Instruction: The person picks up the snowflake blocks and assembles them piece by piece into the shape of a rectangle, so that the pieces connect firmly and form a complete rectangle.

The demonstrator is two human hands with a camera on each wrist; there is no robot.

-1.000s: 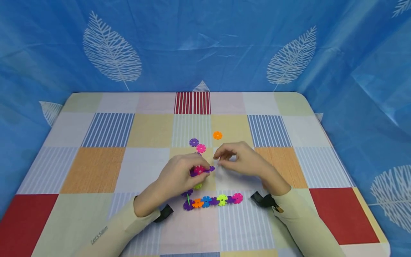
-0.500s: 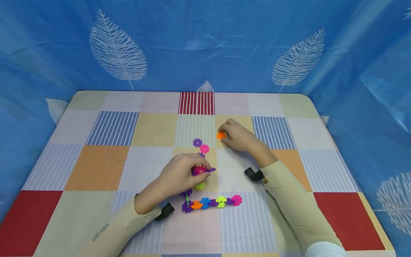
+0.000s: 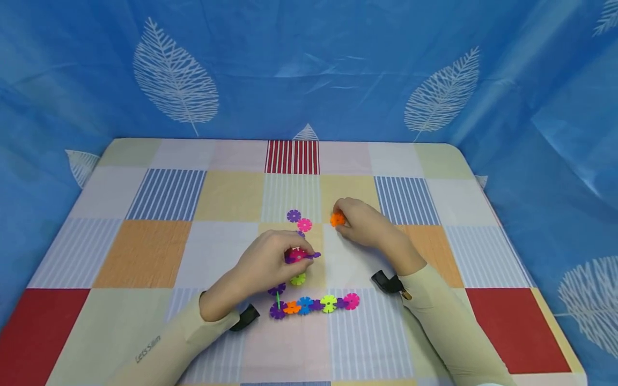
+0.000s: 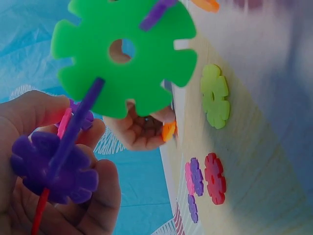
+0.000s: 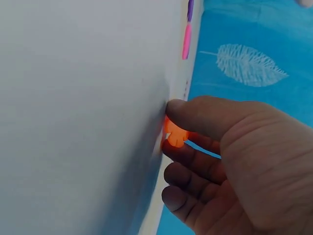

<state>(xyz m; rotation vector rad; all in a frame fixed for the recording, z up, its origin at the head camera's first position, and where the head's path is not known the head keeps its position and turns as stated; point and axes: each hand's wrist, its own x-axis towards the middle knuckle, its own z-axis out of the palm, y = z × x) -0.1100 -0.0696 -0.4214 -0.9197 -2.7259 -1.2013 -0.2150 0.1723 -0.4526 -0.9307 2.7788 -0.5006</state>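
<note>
My left hand (image 3: pixel 270 262) pinches a pink snowflake building disc (image 3: pixel 296 254) joined with purple ones. In the left wrist view, a purple disc (image 4: pixel 29 161) hangs by the fingers, and a large green disc (image 4: pixel 88 49) with purple discs in its slots is close to the camera. On the table below, a row of linked discs runs rightward, including a blue disc (image 3: pixel 304 305) and a pink end disc (image 3: pixel 352 301). Right of the left hand, my right hand (image 3: pixel 364 222) pinches an orange disc (image 3: pixel 337 219) between thumb and fingers, close to the tabletop.
Beyond the left hand lie a loose purple disc (image 3: pixel 293 215) and a pink disc (image 3: pixel 304 224). A yellow-green disc (image 4: pixel 214 95) and a red disc (image 4: pixel 215 178) lie on the checked tablecloth (image 3: pixel 232 195). A blue curtain (image 3: pixel 309 69) with leaf prints stands behind the table.
My right hand reached away to the orange disc, took hold of it and has drawn it a little nearer. The left hand keeps its grip in about the same place.
</note>
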